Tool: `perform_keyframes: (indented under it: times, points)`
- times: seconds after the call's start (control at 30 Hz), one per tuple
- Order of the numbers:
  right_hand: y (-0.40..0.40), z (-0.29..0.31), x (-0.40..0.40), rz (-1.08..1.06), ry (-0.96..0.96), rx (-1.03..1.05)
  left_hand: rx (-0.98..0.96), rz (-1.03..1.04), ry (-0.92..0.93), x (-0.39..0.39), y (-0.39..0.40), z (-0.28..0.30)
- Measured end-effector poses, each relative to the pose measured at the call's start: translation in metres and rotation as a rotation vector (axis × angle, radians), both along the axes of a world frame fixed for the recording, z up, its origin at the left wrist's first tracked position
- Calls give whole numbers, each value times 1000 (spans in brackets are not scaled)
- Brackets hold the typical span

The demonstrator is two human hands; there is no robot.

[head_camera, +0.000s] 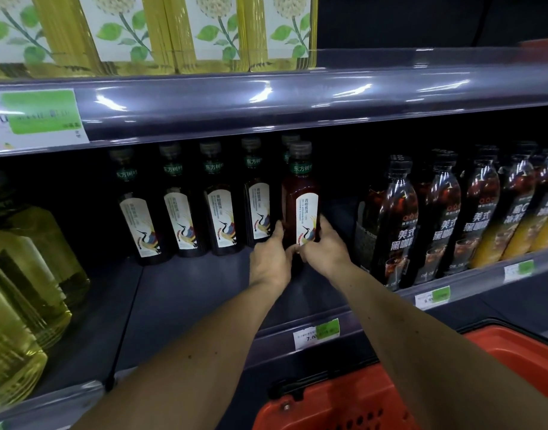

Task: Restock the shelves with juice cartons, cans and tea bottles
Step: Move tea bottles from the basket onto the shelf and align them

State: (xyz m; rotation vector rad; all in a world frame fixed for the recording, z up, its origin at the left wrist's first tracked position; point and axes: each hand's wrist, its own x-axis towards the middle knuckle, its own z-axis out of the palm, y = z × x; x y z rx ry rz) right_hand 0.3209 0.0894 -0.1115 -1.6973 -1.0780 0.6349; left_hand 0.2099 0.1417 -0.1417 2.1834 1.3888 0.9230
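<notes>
A dark tea bottle (300,193) with a white crane label and a grey cap stands upright on the middle shelf (185,293). My left hand (271,259) grips its lower left side. On its lower right side my right hand (323,248) holds it, with fingers curled round the base. To its left stands a row of several matching tea bottles (218,206) further back on the shelf. Another cap shows just behind the held bottle.
Black coffee bottles (387,225) and orange drink bottles (508,218) fill the shelf to the right. Large yellow oil jugs (24,274) stand at the left. Flower-printed cartons (179,29) line the upper shelf. A red basket (375,398) sits below my arms.
</notes>
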Motion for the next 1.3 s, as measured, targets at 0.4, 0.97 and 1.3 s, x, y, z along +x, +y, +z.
perform_keyframes:
  times: [0.4,0.97,1.3]
  points:
    - [11,-1,3,13,-12,16,-35,40,4,7,12,-1]
    - [-1,-18,12,150,8,30,-365,-130,-317,-1,0,8]
    - [-4,-5,13,139,46,-45,-467,-164,-326,-9,-4,21]
